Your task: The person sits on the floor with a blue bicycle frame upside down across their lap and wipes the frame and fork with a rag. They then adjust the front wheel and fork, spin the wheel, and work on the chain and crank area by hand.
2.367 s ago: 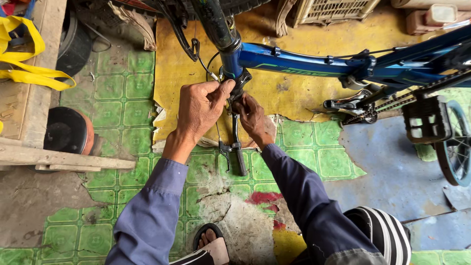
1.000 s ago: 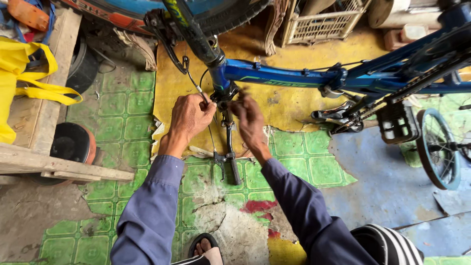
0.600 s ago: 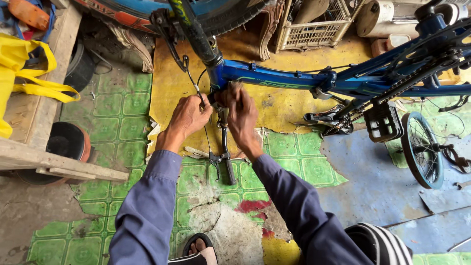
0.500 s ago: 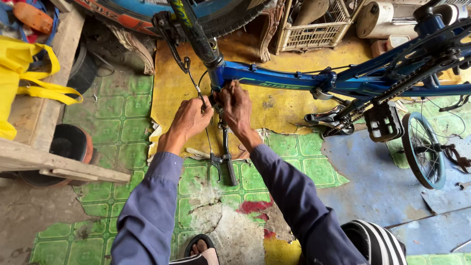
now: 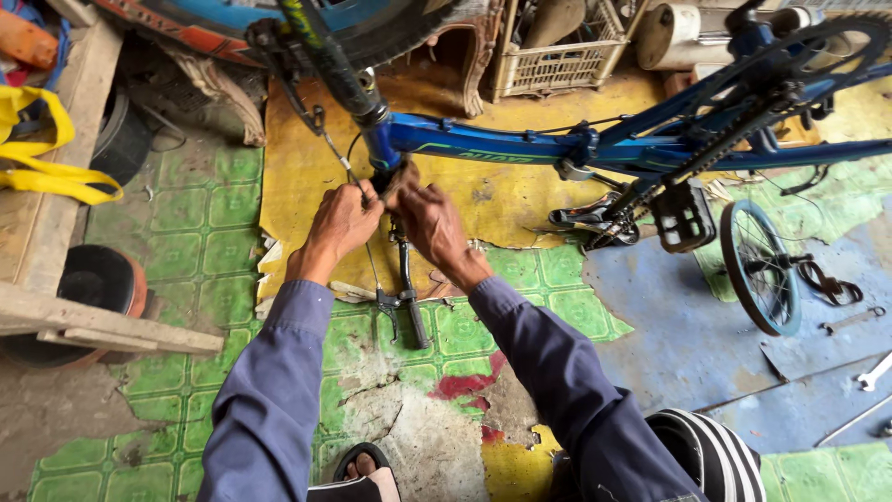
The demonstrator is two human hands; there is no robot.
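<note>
The bicycle frame (image 5: 502, 147) across the upper middle was glossy blue painted metal. The handlebar (image 5: 409, 288) at centre looked dull dark metal with a matt black grip. The floor covering (image 5: 214, 200) was worn green sheet, cracked and peeling. Rough grey wooden planks (image 5: 84, 321) lay at left, and the sleeves (image 5: 269, 400) were matt blue cloth.

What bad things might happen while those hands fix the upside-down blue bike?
The left hand and right hand are close together at the joint where the handlebar meets the blue bike frame, so a slip might pinch fingers. The chain and pedal hang close by and could snag a sleeve. Loose wrenches on the floor might trip a sandalled foot.
</note>
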